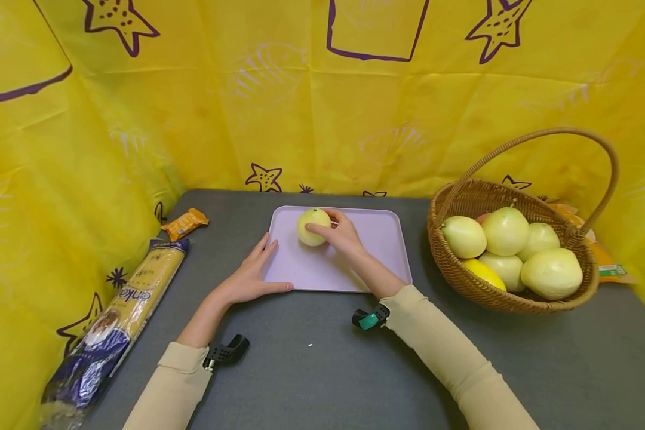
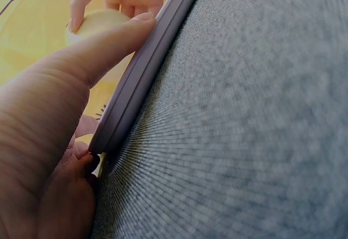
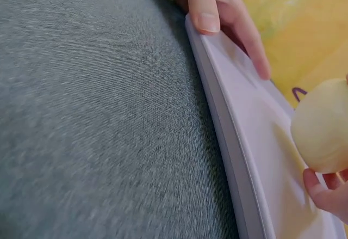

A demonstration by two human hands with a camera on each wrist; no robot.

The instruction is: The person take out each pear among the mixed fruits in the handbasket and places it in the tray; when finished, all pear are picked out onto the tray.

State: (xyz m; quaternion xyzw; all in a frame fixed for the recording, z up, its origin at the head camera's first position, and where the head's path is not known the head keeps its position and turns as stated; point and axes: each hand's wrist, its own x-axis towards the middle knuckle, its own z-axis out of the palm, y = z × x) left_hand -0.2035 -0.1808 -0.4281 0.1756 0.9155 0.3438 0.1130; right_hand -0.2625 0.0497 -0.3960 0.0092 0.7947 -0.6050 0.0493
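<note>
My right hand (image 1: pixel 344 233) grips a round, pale yellow-green pear (image 1: pixel 310 232) between thumb and fingers. It holds the pear low over the lilac tray (image 1: pixel 371 257), left of the tray's middle. In the right wrist view the pear (image 3: pixel 321 127) shows above the tray's light surface, with fingertips at its lower side. My left hand (image 1: pixel 249 275) is spread around the tray's near left corner. Its straight fingers reach along the left side, and its thumb (image 2: pixel 119 40) lies on the near rim.
A wicker basket (image 1: pixel 516 301) with a tall handle stands to the right, holding several pears and a yellow fruit (image 1: pixel 484 273). At the left lie a long noodle packet (image 1: pixel 123 322) and a small orange packet (image 1: pixel 185 224). Another orange packet (image 1: pixel 607 263) shows behind the basket. Yellow cloth hangs around the table.
</note>
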